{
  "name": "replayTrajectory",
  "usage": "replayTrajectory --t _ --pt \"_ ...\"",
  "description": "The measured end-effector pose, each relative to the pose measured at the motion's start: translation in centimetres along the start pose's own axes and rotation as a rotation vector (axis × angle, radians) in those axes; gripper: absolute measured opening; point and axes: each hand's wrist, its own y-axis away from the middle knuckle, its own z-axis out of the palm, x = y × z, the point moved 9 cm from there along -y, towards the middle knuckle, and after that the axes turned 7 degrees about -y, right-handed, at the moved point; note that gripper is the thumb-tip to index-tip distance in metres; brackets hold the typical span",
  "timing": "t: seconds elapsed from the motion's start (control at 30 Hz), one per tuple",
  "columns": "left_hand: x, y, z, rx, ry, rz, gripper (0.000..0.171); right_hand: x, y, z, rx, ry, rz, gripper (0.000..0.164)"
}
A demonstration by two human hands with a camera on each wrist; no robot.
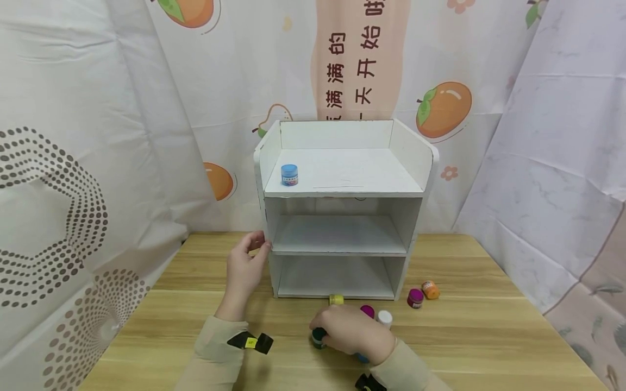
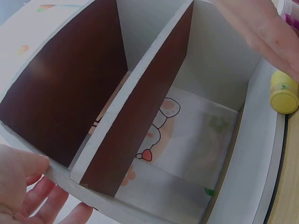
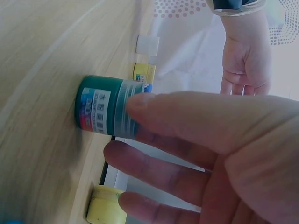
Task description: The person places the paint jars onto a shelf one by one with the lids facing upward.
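A small green paint jar (image 3: 99,103) with a clear ribbed lid stands on the wooden table. My right hand (image 1: 354,330) pinches it by the lid, thumb on the near side and the index finger partly hidden behind. Two other fingers of that hand stretch out loosely below the jar in the right wrist view. My left hand (image 1: 246,266) is at the left side of a white shelf unit (image 1: 342,195), its fingers loosely bent and the thumb tip right at the side panel's edge.
A blue jar (image 1: 289,175) stands on the shelf's top. Before the shelf are a yellow jar (image 1: 336,299), a magenta jar (image 1: 367,311), a white-lidded jar (image 1: 385,318) and a blue one partly under my right hand. Right of these lie purple (image 1: 415,297) and orange jars (image 1: 430,289).
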Motion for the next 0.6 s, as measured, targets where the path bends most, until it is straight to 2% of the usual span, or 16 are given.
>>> replayTrajectory --t 0.27,0.6 --pt "-0.01 -0.05 0.06 -0.003 0.018 -0.001 0.019 -0.01 0.03 -0.15 -0.002 -0.014 -0.001 0.032" --pt "-0.04 -0.02 0.08 -0.005 0.03 -0.009 0.018 -0.42 0.27 -0.38 -0.003 -0.009 -0.049 0.036"
